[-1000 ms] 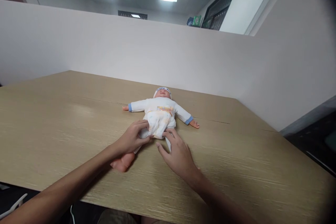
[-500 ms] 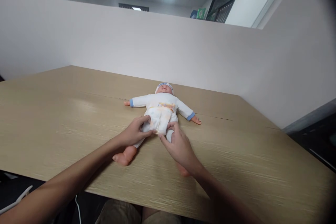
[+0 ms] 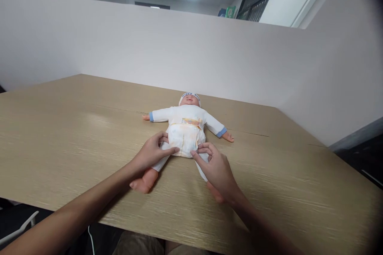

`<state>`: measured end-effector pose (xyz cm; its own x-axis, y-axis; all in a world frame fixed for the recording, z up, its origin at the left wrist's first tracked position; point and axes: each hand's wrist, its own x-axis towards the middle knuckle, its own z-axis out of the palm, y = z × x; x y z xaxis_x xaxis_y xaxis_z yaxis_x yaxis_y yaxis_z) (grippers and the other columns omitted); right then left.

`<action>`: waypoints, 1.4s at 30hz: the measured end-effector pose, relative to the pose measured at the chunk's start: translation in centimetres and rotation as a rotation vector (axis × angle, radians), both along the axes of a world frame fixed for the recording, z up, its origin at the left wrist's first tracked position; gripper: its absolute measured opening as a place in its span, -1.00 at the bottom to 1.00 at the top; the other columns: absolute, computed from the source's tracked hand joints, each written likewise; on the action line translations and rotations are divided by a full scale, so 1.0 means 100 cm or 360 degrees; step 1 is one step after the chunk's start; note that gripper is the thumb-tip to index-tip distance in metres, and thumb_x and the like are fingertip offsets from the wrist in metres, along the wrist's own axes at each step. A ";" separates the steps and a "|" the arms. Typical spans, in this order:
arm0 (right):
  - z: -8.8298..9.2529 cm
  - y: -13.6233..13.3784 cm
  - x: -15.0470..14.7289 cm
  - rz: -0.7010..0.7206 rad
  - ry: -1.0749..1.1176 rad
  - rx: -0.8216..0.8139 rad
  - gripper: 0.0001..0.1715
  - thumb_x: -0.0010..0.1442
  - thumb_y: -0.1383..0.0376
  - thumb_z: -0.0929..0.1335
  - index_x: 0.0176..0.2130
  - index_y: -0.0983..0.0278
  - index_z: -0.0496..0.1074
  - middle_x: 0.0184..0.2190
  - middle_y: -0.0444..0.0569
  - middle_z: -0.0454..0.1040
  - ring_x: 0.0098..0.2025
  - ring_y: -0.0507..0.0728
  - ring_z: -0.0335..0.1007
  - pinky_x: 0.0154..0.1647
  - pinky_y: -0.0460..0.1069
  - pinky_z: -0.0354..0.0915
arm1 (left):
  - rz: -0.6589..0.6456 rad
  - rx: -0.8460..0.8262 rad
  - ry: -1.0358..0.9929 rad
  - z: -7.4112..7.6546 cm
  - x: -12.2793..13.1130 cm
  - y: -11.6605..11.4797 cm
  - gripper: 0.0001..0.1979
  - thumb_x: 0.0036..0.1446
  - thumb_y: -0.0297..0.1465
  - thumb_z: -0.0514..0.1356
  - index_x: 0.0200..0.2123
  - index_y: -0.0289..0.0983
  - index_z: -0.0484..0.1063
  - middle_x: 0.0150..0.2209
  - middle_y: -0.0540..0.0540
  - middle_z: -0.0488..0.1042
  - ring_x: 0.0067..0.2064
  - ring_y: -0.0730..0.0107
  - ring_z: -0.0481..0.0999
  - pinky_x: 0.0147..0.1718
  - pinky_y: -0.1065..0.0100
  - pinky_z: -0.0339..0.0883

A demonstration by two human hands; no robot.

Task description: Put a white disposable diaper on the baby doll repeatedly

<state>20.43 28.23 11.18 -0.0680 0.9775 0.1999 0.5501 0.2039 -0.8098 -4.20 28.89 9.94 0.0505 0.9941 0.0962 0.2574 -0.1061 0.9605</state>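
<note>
A baby doll (image 3: pixel 189 111) in white clothes with blue cuffs and a lettered headband lies on its back, arms spread and feet toward me. Round its hips is a white diaper (image 3: pixel 185 139) with pale prints. My left hand (image 3: pixel 154 151) grips the diaper's lower left edge, thumb on the front and fingers by the doll's hip. At the opposite leg edge, my right hand (image 3: pixel 214 163) pinches the diaper between thumb and bent fingers. Part of each doll leg is hidden behind my hands.
The doll lies on a wide wood-grain table (image 3: pixel 98 143). A pale partition wall (image 3: pixel 155 48) rises behind the table. Below the near edge are my knees (image 3: pixel 140 244) and a white cable (image 3: pixel 91 241).
My right hand has shifted right and my hands are farther apart. The diaper's front, bunched before, now spreads wider and flatter between them.
</note>
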 end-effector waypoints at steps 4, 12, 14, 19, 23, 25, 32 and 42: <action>0.004 0.003 -0.005 0.0092 -0.0195 0.0083 -0.64 0.31 -0.04 0.44 -0.16 0.17 0.63 -0.12 0.02 0.72 -0.05 0.32 0.61 0.01 0.15 0.37 | -0.0180 -0.0119 -0.0046 0.014 -0.001 0.000 -0.59 0.16 -0.10 0.47 -0.08 -0.26 0.61 -0.03 -0.14 0.70 0.04 0.02 0.64 0.06 0.13 0.43; -0.001 0.010 -0.005 0.0244 0.0147 -0.0099 -0.56 0.31 -0.06 0.46 -0.04 0.19 0.64 -0.17 -0.03 0.68 -0.16 0.24 0.55 -0.09 0.07 0.41 | -0.0575 -0.0441 -0.0708 0.008 -0.015 0.014 -0.49 0.22 -0.12 0.49 0.15 -0.23 0.59 0.17 -0.23 0.67 0.09 0.07 0.67 0.08 0.17 0.47; -0.001 0.011 -0.003 0.0223 0.0141 -0.0179 -0.54 0.31 -0.08 0.47 -0.03 0.20 0.61 -0.22 -0.06 0.66 -0.27 0.20 0.49 -0.21 0.04 0.37 | -0.0526 -0.0436 -0.0761 0.004 -0.015 0.015 -0.49 0.21 -0.11 0.50 0.12 -0.24 0.59 0.14 -0.25 0.68 0.05 0.10 0.67 0.02 0.20 0.47; -0.003 0.019 -0.003 0.0343 0.0311 -0.0239 -0.52 0.32 -0.08 0.49 0.00 0.21 0.56 -0.09 -0.03 0.64 -0.09 0.23 0.53 -0.05 0.04 0.41 | -0.0389 -0.0469 -0.0863 0.001 -0.008 0.013 -0.50 0.16 -0.07 0.53 -0.01 -0.27 0.57 0.04 -0.24 0.70 -0.04 0.14 0.67 -0.03 0.22 0.46; 0.000 0.018 -0.006 0.0251 0.0286 -0.0206 -0.54 0.32 -0.11 0.47 -0.11 0.22 0.56 -0.22 -0.06 0.60 -0.23 0.17 0.46 -0.18 0.01 0.35 | -0.0222 -0.0386 -0.0789 0.002 -0.003 0.007 -0.51 0.23 0.02 0.44 -0.06 -0.27 0.55 -0.03 -0.20 0.69 -0.11 0.17 0.64 -0.09 0.22 0.46; 0.007 0.014 -0.006 0.0175 0.0173 -0.0176 -0.56 0.32 -0.10 0.47 -0.18 0.22 0.55 -0.33 -0.11 0.55 -0.34 0.11 0.35 -0.30 -0.02 0.25 | -0.0111 -0.0288 -0.0654 0.003 -0.001 0.004 -0.52 0.27 0.04 0.40 -0.05 -0.25 0.55 -0.06 -0.17 0.67 -0.11 0.17 0.61 -0.10 0.20 0.45; 0.033 -0.002 0.019 0.0247 -0.0053 -0.0268 -0.43 0.26 0.01 0.48 0.17 0.18 0.62 -0.32 -0.11 0.62 -0.49 0.06 0.18 -0.45 -0.02 0.16 | 0.0290 0.0154 0.0292 0.001 -0.009 -0.002 -0.61 0.31 0.03 0.31 -0.08 -0.15 0.60 0.00 -0.15 0.60 0.00 0.06 0.46 0.12 0.01 0.34; 0.015 -0.027 0.048 0.0265 -0.0357 0.0504 -0.36 0.50 0.04 0.37 0.47 0.02 0.36 0.41 -0.01 0.45 0.40 0.37 0.41 0.45 0.34 0.30 | -0.0046 0.0454 0.0533 -0.006 -0.027 -0.017 -0.40 0.53 -0.07 0.10 0.53 -0.02 0.18 0.55 -0.11 0.22 0.55 0.00 0.15 0.52 -0.10 0.07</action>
